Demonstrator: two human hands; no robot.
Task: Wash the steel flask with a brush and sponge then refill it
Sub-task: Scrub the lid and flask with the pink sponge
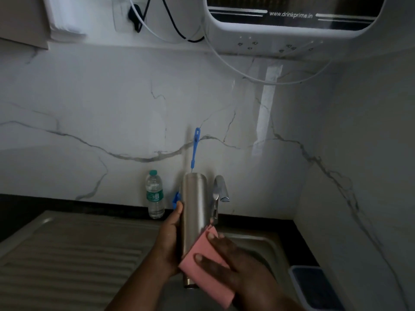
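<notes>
- Head cam looks down over a steel sink (265, 241) with a ribbed drainboard (74, 254) on its left side.
- Steel flask (194, 212) is held upright over the sink's left edge, mouth open at the top.
- Left hand (168, 241) is wrapped around the flask's left side, thumb up near the middle of the body, so it's got a solid grip on it.
- Right hand (226, 263) is pressing a pink sponge (202, 259) flat against the flask's lower right side, fingers spread over the sponge with the tips curling onto it.
- Blue bottle brush (195, 149) is standing in the flask, handle poking straight up out of the mouth. Bristles are hidden inside.
- Little blue thing just behind the left thumb, can't tell what it is.
- Tap (221, 187) sits right behind the flask, on its right.
- 1 plastic water bottle (154, 195) with a green cap stands on the counter against the marble wall, just left of the flask.
- Water purifier (292, 25) hangs on the wall overhead, white tubing looping below it.
- Container with a dark blue lid (314, 286) sits at the sink's right edge.
</notes>
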